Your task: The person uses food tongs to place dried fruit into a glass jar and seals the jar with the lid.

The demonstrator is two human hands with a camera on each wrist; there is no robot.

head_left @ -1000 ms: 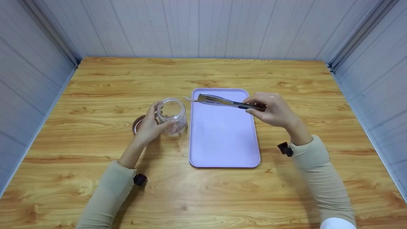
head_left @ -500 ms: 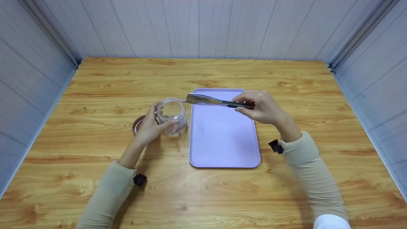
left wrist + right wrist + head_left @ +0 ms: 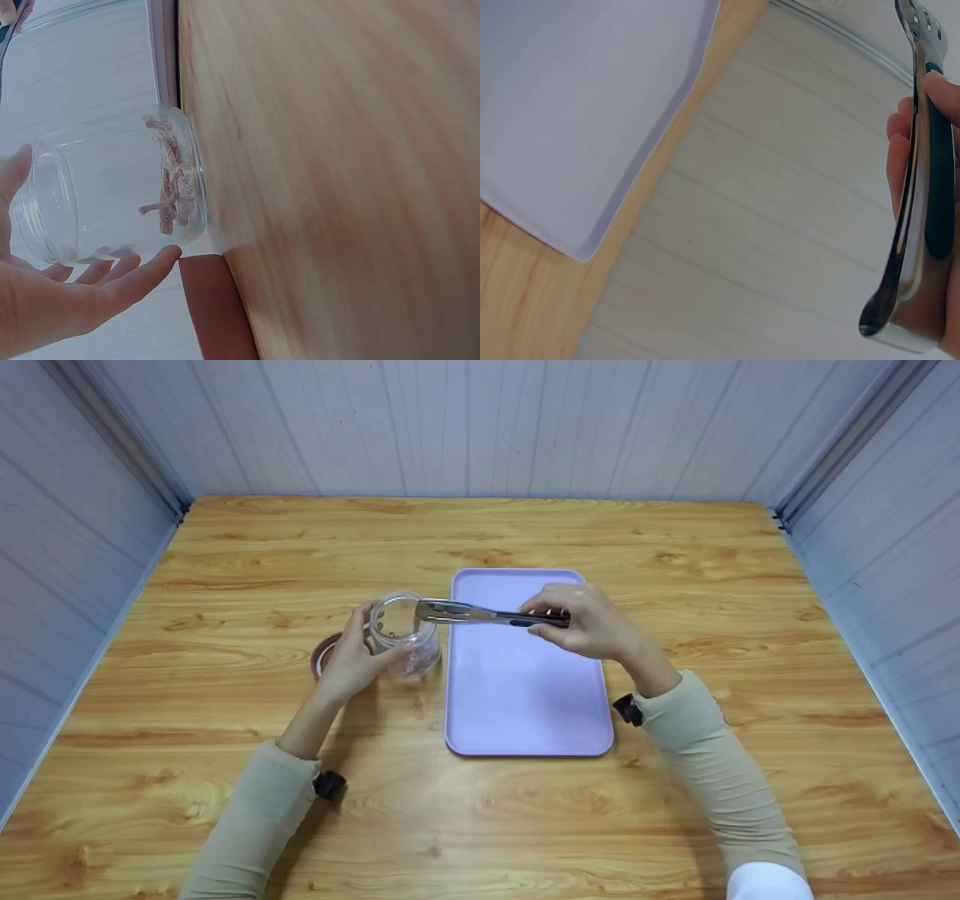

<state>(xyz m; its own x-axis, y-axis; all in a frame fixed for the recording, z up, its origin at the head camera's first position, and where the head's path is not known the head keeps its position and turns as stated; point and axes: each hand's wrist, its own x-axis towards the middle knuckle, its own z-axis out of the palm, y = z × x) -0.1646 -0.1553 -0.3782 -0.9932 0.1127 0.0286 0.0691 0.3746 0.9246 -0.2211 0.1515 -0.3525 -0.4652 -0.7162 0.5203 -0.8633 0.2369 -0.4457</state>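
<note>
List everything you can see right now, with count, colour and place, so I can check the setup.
Clear round lidless jar: 1, transparent, left of the tray
Dried strip-like pieces: several, exact count unclear, reddish brown, jar bottom
Round lid: 1, reddish brown, on the table beside the jar
Rectangular tray: 1, light purple, mid-table
Metal tongs: 1, silver with dark grips, tips at the jar's mouth
Wood-grain table: 1, yellow-brown, underneath
Panelled walls: 3, whitish, back and both sides
Wrist cameras: 2, black, at the cuffs
Sleeves: 2, beige, on the forearms
Left hand: 1, bare, round the jar
Right hand: 1, bare, gripping the tongs
</note>
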